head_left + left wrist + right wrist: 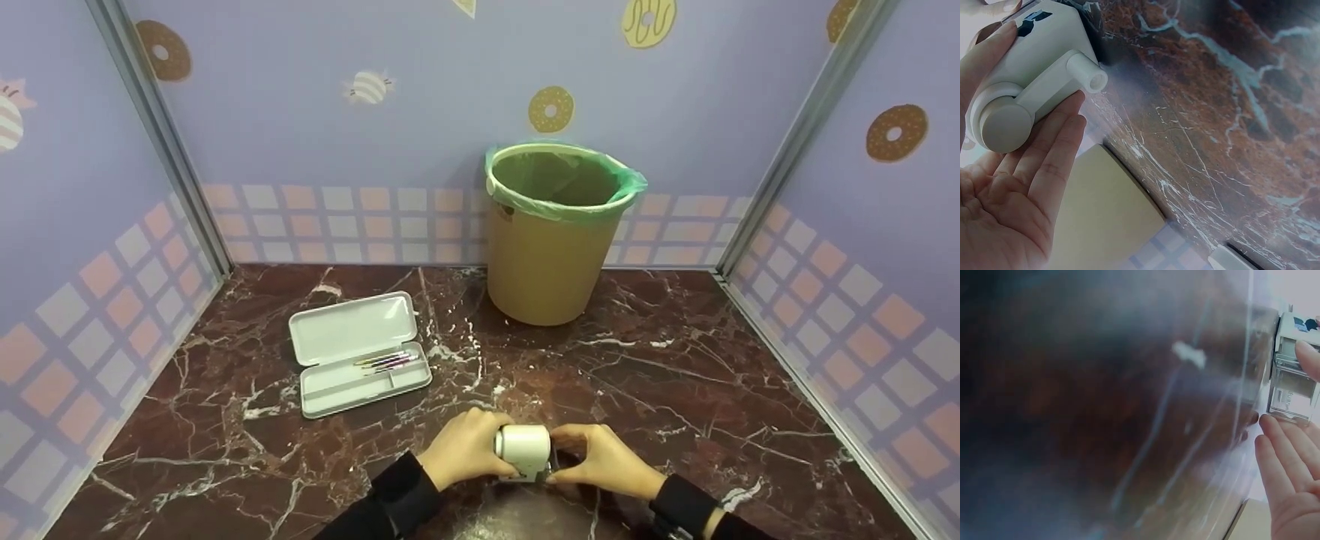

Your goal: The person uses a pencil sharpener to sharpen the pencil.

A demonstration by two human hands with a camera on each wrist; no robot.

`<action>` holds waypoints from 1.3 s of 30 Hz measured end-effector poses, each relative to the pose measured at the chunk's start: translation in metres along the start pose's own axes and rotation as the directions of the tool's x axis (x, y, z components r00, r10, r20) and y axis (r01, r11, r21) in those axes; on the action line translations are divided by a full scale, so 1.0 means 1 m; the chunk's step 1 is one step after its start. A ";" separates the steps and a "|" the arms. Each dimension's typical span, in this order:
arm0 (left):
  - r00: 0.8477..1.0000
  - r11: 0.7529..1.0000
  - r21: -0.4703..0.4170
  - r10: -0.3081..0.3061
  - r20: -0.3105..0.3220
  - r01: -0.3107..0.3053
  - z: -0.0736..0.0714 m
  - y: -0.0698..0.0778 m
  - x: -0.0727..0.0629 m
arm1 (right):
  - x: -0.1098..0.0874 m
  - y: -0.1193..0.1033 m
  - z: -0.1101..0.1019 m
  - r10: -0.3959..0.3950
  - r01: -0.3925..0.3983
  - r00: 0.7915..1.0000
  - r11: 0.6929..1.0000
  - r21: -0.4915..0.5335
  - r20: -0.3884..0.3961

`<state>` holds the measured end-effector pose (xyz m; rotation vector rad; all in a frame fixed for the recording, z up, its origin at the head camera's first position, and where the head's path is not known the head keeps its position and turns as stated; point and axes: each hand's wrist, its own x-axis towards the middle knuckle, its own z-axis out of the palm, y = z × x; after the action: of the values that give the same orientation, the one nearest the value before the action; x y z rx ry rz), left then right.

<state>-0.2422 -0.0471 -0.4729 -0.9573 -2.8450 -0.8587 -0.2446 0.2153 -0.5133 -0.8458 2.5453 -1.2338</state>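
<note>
A white crank pencil sharpener is held low over the front of the marble-patterned table. My left hand grips its body from the left, thumb on the near side and fingers curled round the far side. In the left wrist view its crank handle and round hub face that hand's palm. From the right, my right hand pinches the sharpener's clear shavings drawer between thumb and fingers. Dark marks show on the white casing above the drawer in the right wrist view.
A tan trash bin with a green liner stands at the back, right of centre. On the left lies an open white pencil case with several pencils inside. Small white bits dot the table; patterned walls enclose three sides.
</note>
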 end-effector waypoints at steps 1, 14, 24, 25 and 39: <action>1.000 1.000 -0.002 -0.001 0.002 0.001 0.000 0.000 0.000 | 0.000 0.000 0.001 0.003 -0.003 1.000 1.000 0.006 0.002; 1.000 1.000 -0.025 -0.008 0.011 0.008 0.000 0.000 0.001 | 0.006 -0.004 0.005 -0.013 0.013 1.000 0.998 0.063 -0.002; 1.000 0.999 -0.029 -0.013 0.014 0.014 0.001 0.000 0.001 | 0.013 -0.007 0.012 -0.004 0.001 1.000 0.991 0.135 0.020; 1.000 0.999 -0.030 -0.012 0.014 0.013 0.000 0.000 0.001 | 0.014 -0.007 0.013 -0.003 -0.001 1.000 0.991 0.137 0.023; 1.000 1.000 -0.028 -0.009 0.028 0.010 0.000 -0.001 0.002 | 0.020 -0.013 0.012 0.001 -0.005 0.999 0.997 0.075 0.050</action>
<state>-0.2443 -0.0464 -0.4730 -0.9677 -2.8704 -0.8959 -0.2507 0.1892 -0.5092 -0.8448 2.4437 -1.2823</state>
